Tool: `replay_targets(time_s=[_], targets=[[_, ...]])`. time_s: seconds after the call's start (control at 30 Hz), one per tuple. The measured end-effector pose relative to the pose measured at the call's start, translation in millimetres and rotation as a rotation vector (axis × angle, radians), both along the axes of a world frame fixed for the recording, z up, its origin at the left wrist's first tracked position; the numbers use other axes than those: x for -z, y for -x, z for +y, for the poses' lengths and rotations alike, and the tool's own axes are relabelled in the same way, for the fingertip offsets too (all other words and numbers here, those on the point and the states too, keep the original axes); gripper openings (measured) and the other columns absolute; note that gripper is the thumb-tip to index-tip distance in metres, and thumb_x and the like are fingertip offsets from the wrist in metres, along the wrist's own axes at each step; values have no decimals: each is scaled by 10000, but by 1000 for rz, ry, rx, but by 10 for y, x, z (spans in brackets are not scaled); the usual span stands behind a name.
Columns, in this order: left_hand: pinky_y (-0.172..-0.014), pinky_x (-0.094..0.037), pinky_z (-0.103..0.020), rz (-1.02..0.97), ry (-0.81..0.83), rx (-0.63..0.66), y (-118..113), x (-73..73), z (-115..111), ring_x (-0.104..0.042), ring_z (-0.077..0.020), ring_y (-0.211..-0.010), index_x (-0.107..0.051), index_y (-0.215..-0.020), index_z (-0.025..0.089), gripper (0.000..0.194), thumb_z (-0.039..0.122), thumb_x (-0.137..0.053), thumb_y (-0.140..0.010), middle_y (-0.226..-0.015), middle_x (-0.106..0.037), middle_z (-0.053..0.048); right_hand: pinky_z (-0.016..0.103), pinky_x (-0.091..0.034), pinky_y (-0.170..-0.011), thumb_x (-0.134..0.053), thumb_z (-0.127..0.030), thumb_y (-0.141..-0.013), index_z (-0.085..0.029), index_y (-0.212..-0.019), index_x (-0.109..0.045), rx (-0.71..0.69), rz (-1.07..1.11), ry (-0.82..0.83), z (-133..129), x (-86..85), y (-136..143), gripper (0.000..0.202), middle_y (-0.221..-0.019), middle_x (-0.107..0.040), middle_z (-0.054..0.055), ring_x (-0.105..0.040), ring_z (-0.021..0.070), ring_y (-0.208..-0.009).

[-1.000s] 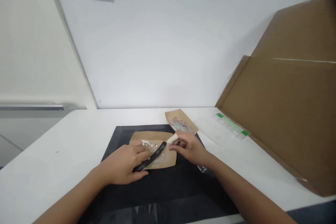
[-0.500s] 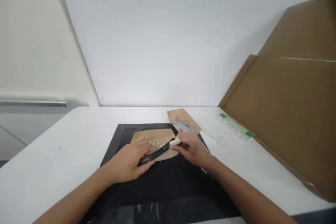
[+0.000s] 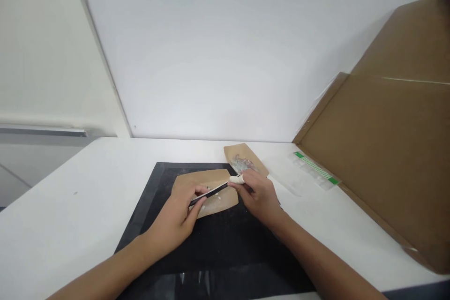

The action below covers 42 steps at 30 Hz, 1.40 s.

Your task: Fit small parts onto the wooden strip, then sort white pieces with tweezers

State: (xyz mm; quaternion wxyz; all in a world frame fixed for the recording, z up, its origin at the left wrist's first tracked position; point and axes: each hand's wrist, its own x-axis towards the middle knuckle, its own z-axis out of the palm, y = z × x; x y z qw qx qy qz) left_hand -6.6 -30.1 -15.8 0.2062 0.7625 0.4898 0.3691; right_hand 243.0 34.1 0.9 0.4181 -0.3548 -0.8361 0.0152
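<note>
A long black strip, seen nearly edge-on with a pale line along its upper edge, is held between my two hands over a brown paper tray. My left hand grips its left end between thumb and fingers. At the other end my right hand pinches the strip, a whitish finger cover on its index finger. Several small white bits lie in the paper tray beneath the strip. What kind of strip it is cannot be made out.
Under the tray lies a black mat on the white table. Behind my right hand, another brown paper tray holds a tangle of pale and reddish bits. A clear plastic sheet with a green label lies beside a large cardboard panel.
Both hands have turned the black strip from its broad face to nearly edge-on. My left hand's fingers have shifted into a pinch at its left end. The camera view has tilted slightly.
</note>
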Motion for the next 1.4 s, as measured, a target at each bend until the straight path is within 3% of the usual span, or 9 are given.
replay_targets(time_s=[0.1,0.27,0.37,0.53,0.63,0.77,0.93,1.13,1.4], targets=[[-862,-569,-330,-113,87,-63,-40,44,-21,-707,-232,-1041,-638,-1168,259,221,366,-498,-1034,-1204,-732,-53,285,-404,-623,-621,-324,-1019,-222,-673,-491,45,18,-6,-16,-16,8,384,-664,-546,-11,-551,165,-643],[-510,-521,-240,-362,279,-136,-109,82,-50,-609,-103,-533,-616,-1189,245,324,502,-536,-1010,-1220,-745,-54,292,-483,-719,-609,-257,-1021,-223,-820,-639,87,69,-36,-32,-30,-6,206,-825,-701,28,-670,195,-793],[-472,-504,-221,-422,312,-146,-138,49,-72,-589,-92,-502,-619,-1154,228,337,517,-578,-985,-1174,-767,-65,297,-495,-723,-628,-259,-1010,-226,-864,-648,81,56,-54,-37,-29,0,151,-856,-712,31,-677,199,-808],[-552,-559,-211,-455,292,-58,-144,-47,-87,-753,-222,-930,-639,-1091,216,287,467,-641,-952,-1151,-781,-98,312,-468,-673,-622,-259,-1009,-230,-778,-548,99,27,-162,-37,30,30,244,-753,-637,29,-626,202,-732],[-812,-640,-323,-452,302,-30,-136,-98,-87,-765,-235,-977,-655,-1174,227,304,444,-640,-961,-1154,-788,-87,326,-451,-663,-615,-252,-1006,-228,-790,-533,138,-9,-207,-45,87,63,232,-734,-611,32,-600,211,-716],[-1072,-556,-442,-397,265,41,-125,-126,-74,-732,-259,-1130,-677,-1319,243,393,415,-635,-968,-1246,-762,-78,338,-460,-707,-607,-265,-1007,-225,-828,-543,126,-25,-222,-66,137,131,195,-768,-635,46,-608,219,-744],[-933,-640,-443,-367,260,39,-124,-97,-61,-754,-266,-1063,-713,-1320,287,376,402,-628,-972,-1287,-747,-56,352,-442,-732,-579,-266,-1017,-224,-836,-558,173,-31,-155,-46,117,173,187,-771,-636,46,-607,224,-751],[-1098,-539,-440,-355,143,23,-107,-80,-43,-715,-257,-1181,-738,-1289,279,334,362,-623,-986,-1257,-764,-39,364,-429,-751,-546,-247,-1020,-232,-809,-512,99,-135,-173,-73,146,213,215,-738,-596,32,-540,215,-703],[-912,-610,-334,-386,122,-14,-110,-46,-43,-770,-184,-855,-729,-1297,257,335,320,-606,-992,-1026,-818,-29,377,-424,-782,-564,-220,-1004,-230,-828,-513,75,-128,-223,-48,183,254,183,-748,-607,34,-554,222,-721]])
